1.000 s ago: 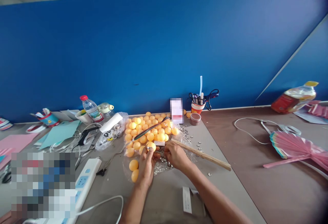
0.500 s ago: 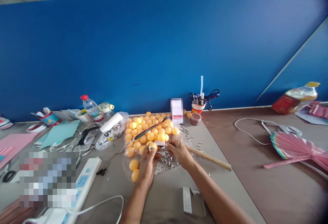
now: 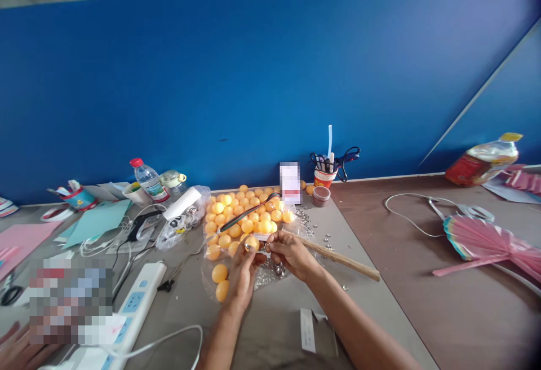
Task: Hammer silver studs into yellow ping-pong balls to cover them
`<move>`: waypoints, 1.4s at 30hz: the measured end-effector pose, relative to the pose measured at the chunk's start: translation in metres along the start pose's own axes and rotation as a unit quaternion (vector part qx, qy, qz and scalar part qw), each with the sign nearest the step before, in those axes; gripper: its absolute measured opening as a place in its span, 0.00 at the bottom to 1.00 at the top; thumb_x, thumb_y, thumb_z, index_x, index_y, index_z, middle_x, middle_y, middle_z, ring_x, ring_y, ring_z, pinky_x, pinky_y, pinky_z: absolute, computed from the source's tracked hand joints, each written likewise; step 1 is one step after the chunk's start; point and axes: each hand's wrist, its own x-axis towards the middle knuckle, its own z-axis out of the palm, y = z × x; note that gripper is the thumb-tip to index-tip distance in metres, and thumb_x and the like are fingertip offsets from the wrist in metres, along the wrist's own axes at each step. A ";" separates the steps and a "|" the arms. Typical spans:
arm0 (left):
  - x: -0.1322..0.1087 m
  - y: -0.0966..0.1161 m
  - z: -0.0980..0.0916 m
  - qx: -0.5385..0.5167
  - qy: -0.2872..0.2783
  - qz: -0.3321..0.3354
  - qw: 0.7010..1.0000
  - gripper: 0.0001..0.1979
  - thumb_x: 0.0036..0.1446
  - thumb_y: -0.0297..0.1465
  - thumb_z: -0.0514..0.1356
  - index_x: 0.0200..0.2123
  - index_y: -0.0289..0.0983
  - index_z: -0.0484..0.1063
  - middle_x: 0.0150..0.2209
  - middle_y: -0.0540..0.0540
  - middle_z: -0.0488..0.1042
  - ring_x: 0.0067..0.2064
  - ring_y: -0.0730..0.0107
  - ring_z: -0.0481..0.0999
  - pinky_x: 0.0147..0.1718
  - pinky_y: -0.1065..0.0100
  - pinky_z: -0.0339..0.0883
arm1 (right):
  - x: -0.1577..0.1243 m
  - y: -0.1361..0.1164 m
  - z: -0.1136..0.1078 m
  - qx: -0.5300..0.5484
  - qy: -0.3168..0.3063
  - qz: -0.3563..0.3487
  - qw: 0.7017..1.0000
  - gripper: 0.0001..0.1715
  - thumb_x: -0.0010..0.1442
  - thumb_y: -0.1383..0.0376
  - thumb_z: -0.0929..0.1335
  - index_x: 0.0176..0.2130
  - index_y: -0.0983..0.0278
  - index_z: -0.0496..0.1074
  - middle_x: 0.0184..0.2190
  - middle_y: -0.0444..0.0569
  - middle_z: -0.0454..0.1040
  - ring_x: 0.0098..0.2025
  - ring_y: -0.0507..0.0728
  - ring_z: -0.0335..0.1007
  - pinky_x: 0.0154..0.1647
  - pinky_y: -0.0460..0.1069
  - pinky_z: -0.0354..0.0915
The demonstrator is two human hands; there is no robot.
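The left hand [image 3: 243, 273] has its grip pinching an orange ball [image 3: 252, 243]; the right hand [image 3: 292, 254] pinches what seems a small metal piece [image 3: 267, 247], near shiny bits [image 3: 278, 269].

Between the left hand [image 3: 242, 277] and the power strip [image 3: 134, 300], bare grey tabletop [image 3: 183, 288] gives a lane, pinched by two loose orange table-tennis balls on one side and crossed nearer the body by a white cable [image 3: 169, 333]. Beyond the hands, bagged orange table-tennis balls [image 3: 247, 227] block a low reach toward the blue partition [image 3: 253, 88]. Right of the right hand [image 3: 291, 254], a wooden stick [image 3: 342, 258] bars low sideways passage; above it is open. Past it, bare brown tabletop [image 3: 393, 251] reaches the pink paper fan [image 3: 477, 240].
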 end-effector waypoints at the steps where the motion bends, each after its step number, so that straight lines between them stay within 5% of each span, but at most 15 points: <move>1: 0.000 0.000 0.001 -0.008 0.000 0.000 1.000 0.25 0.46 0.39 0.72 0.47 0.39 0.74 0.35 0.50 0.77 0.29 0.72 0.74 0.33 0.67 0.69 | 0.000 0.002 0.001 -0.002 -0.002 -0.007 1.000 0.19 0.42 0.60 0.78 0.28 0.65 0.69 0.21 0.40 0.71 0.18 0.45 0.57 0.22 0.45 0.46; 6: -0.005 0.005 0.005 -0.025 -0.010 0.003 1.000 0.34 0.47 0.35 0.73 0.58 0.45 0.70 0.34 0.52 0.76 0.30 0.71 0.75 0.35 0.65 0.71 | 0.002 0.009 0.003 -0.018 -0.017 -0.031 0.999 0.17 0.45 0.59 0.77 0.27 0.65 0.70 0.17 0.38 0.66 0.18 0.46 0.55 0.22 0.45 0.47; 12: -0.006 0.006 0.009 -0.043 -0.032 -0.025 0.998 0.32 0.46 0.37 0.72 0.56 0.43 0.74 0.40 0.43 0.81 0.42 0.54 0.79 0.42 0.56 0.72 | 0.000 0.009 0.007 -0.039 -0.032 -0.037 0.998 0.18 0.45 0.58 0.77 0.25 0.65 0.69 0.17 0.38 0.66 0.18 0.46 0.53 0.23 0.45 0.49; 21: -0.004 0.008 0.007 -0.080 -0.021 -0.045 0.996 0.23 0.47 0.38 0.73 0.47 0.40 0.79 0.30 0.49 0.78 0.26 0.72 0.74 0.28 0.69 0.70 | -0.001 0.007 0.008 -0.066 0.001 -0.036 0.997 0.20 0.44 0.56 0.77 0.24 0.64 0.68 0.17 0.38 0.64 0.19 0.46 0.54 0.23 0.45 0.48; 29: -0.006 0.009 0.006 -0.084 -0.028 -0.054 0.995 0.27 0.45 0.32 0.73 0.51 0.42 0.76 0.37 0.48 0.80 0.33 0.70 0.76 0.34 0.68 0.72 | -0.001 0.008 0.009 -0.061 -0.006 -0.017 0.998 0.19 0.43 0.56 0.77 0.25 0.64 0.69 0.18 0.39 0.68 0.20 0.47 0.57 0.24 0.45 0.52; 42: -0.008 0.014 0.014 -0.041 -0.037 -0.021 0.998 0.20 0.44 0.36 0.74 0.41 0.40 0.76 0.38 0.46 0.79 0.37 0.60 0.78 0.43 0.55 0.72 | 0.001 0.011 0.004 -0.056 0.015 -0.015 0.998 0.19 0.42 0.57 0.78 0.25 0.64 0.69 0.18 0.38 0.66 0.19 0.47 0.55 0.23 0.45 0.51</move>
